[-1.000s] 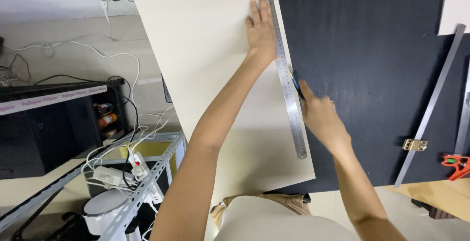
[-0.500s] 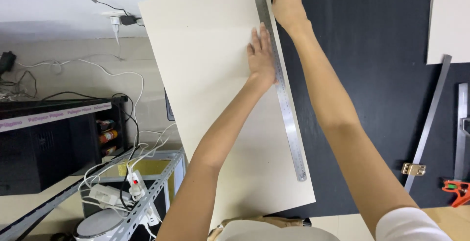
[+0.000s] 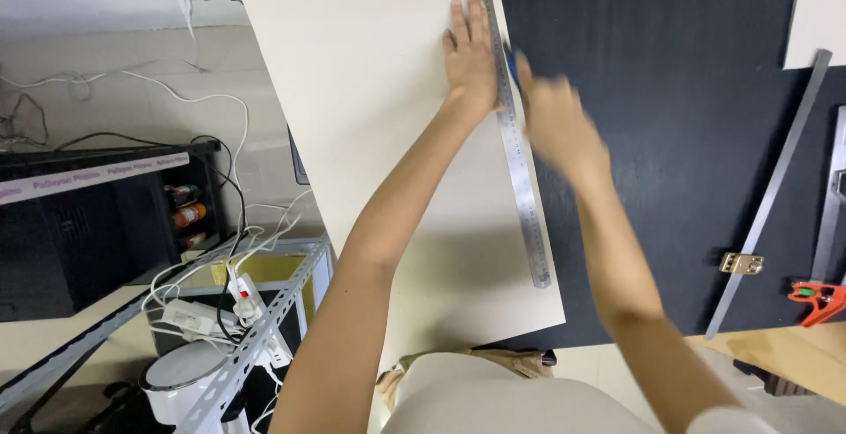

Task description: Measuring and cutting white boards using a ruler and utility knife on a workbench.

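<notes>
Head view: left hand [image 3: 469,59] lies flat, pinning the steel ruler [image 3: 509,126] to the cream board [image 3: 379,134]; blurred right hand [image 3: 557,121] grips a blue-handled tool [image 3: 512,67], midway along the ruler's edge.

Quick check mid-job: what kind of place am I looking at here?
Probably a small home or hobby workshop. A cream board lies on a black worktable under a long steel ruler; an orange clamp and brass hinge lie nearby, with a slotted-angle shelf carrying power strips.
</notes>
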